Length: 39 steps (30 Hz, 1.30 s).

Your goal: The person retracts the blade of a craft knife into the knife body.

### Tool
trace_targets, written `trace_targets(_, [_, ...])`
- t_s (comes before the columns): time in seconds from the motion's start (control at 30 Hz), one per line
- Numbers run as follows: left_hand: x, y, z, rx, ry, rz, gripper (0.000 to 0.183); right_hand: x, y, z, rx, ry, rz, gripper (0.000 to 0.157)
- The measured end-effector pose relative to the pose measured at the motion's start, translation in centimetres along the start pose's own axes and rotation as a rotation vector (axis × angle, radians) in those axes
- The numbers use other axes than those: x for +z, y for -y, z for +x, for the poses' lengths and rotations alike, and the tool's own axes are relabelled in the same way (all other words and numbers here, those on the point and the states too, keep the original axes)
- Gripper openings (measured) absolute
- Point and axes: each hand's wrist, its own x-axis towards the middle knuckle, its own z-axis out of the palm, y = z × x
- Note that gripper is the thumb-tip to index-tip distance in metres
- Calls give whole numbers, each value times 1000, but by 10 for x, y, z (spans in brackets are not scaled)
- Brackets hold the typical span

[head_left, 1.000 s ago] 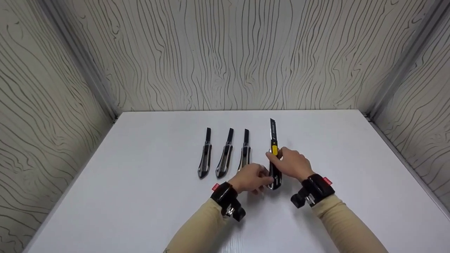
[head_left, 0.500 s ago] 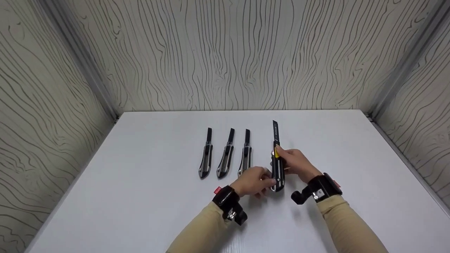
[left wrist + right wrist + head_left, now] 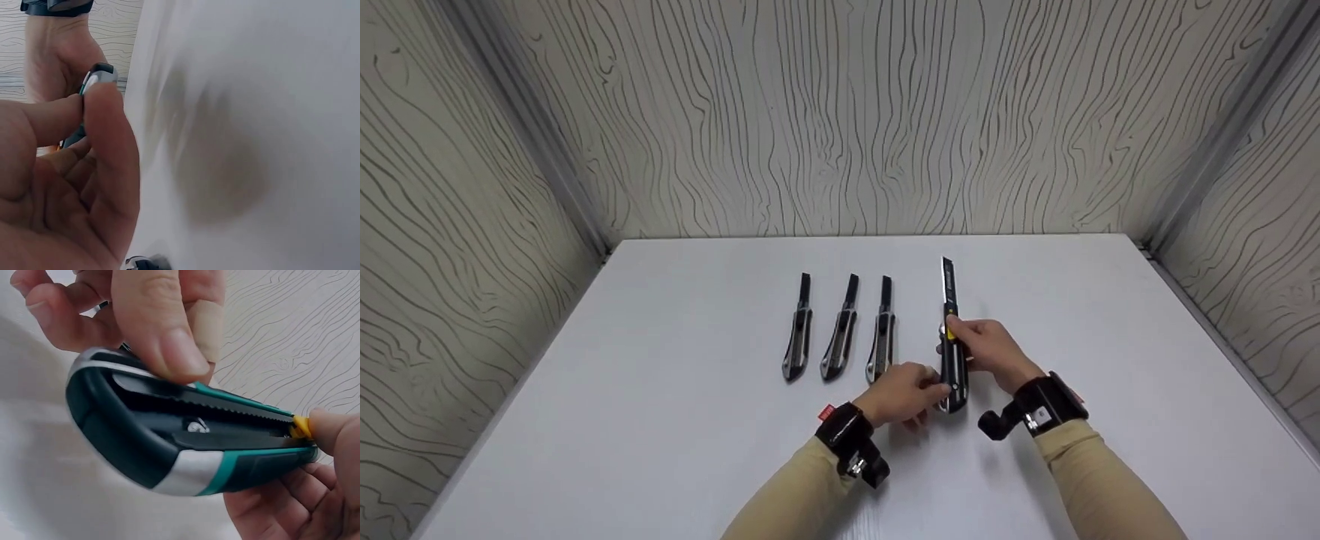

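Both hands hold one utility knife above the table, its black blade extended and pointing away from me. My right hand grips the handle, the thumb on the yellow slider. With thumb and forefinger my left hand pinches the butt end of the handle. The right wrist view shows the handle's black, green and silver body, with a toothed slot and a small screw inside. A bandage wraps a left finger. In the left wrist view the fingers cover most of the knife.
Left of the hands, three similar knives lie side by side on the white table: a left one, a middle one and a right one, partly behind my left hand. Wood-grain panels enclose the table.
My right thumb has moved from the handle's left side onto the yellow slider, and the right hand has rolled around the handle. The knife has shifted slightly right; my left hand keeps its pinch.
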Motion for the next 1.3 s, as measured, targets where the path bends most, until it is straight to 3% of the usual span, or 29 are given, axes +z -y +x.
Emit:
trace_targets(0.67, [2,1,0,12,-5,39,22,6,-4,-2,-19,12,22,51])
trace_targets(1.13, [7,-1,1,-38,9,-118,16,7,1,-5,27,103,139,63])
trace_targets(1.3, [10,0,3,-55,8,-227,22,9,3,-5,30,145,275,58])
